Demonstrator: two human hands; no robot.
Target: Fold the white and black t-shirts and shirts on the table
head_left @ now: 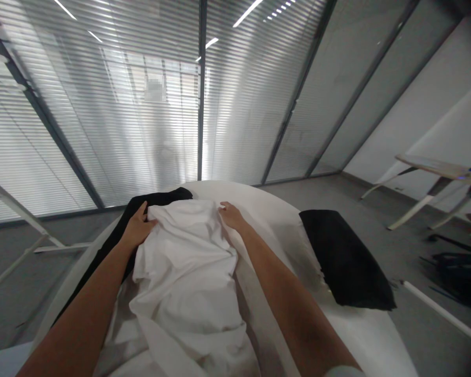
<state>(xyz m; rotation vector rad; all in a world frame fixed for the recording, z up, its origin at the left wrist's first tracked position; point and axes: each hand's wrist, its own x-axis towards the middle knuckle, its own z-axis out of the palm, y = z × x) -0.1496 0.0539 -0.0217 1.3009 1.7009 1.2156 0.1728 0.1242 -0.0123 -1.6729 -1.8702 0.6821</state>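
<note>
A rumpled white cloth (184,272), perhaps a garment, stretches from the far part of the round white table toward me, with many creases. At its far left corner, my left hand (136,229) is closed on the edge, thumb over the fabric. My right hand (231,215) pinches the far right corner between thumb and fingers. Beneath and left of the white cloth lies a black cloth (160,197), running along the table's left side; part of it is hidden by my left arm.
A folded black cloth (343,256) lies at the right side of the white table (255,198). Glass panels with blinds (235,104) stand beyond. A white metal frame (19,209) is on the left, a wooden-topped table (435,166) at the right, with a white bar (439,309) nearer.
</note>
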